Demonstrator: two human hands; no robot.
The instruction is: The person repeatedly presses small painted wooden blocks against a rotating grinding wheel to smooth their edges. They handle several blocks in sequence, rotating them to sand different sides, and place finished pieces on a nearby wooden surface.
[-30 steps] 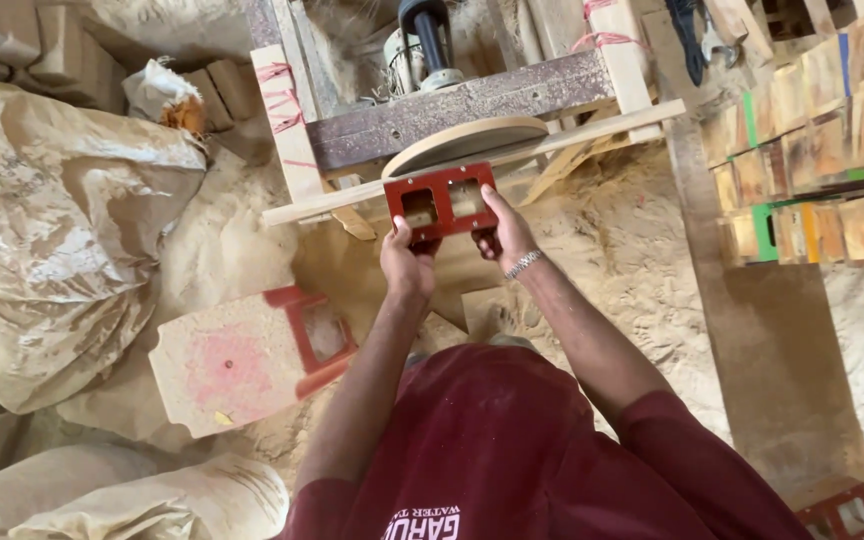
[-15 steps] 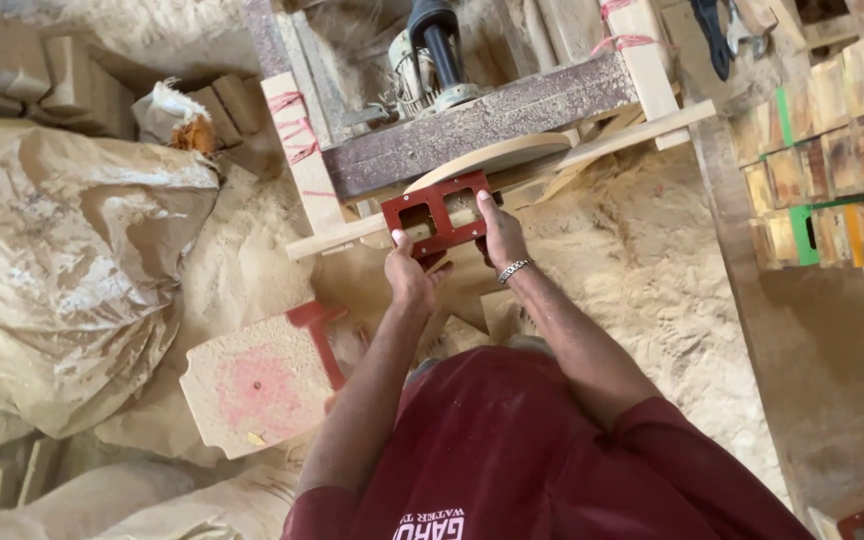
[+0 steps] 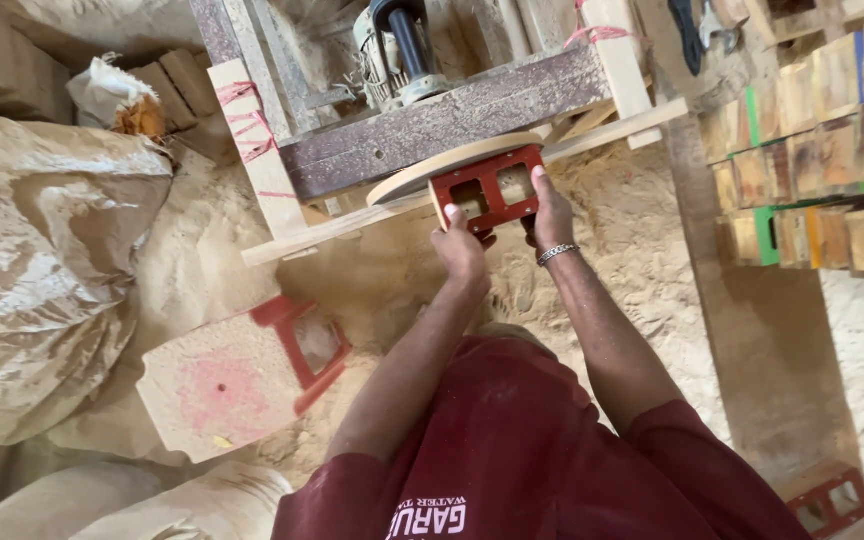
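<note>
Both hands are up on a red frame [image 3: 485, 188] with two square openings, gripping it from its near edge. His left hand [image 3: 460, 250] clasps the lower left corner, thumb on the face; the right hand [image 3: 552, 215], a metal bracelet [image 3: 556, 253] at the wrist, clasps the right side with fingers running up the edge. The two hands sit close together, with only the frame's bottom edge between them. The frame's far edge lies against a round wooden disc [image 3: 452, 163] that stands out from a rough bench [image 3: 442, 120], and a long pale wooden strip [image 3: 472, 180] runs across just under the disc. A motor [image 3: 392, 50] sits on top of the bench. Sawdust [image 3: 632, 220] covers the floor all round. To the left, well apart from the hands, a pale board [image 3: 222, 390] lies with another red frame [image 3: 302, 345] against it, and big dusty sacks [image 3: 42, 270] slump beside that. Stacked wooden blocks with coloured edges [image 3: 812, 170] fill the right side.
</note>
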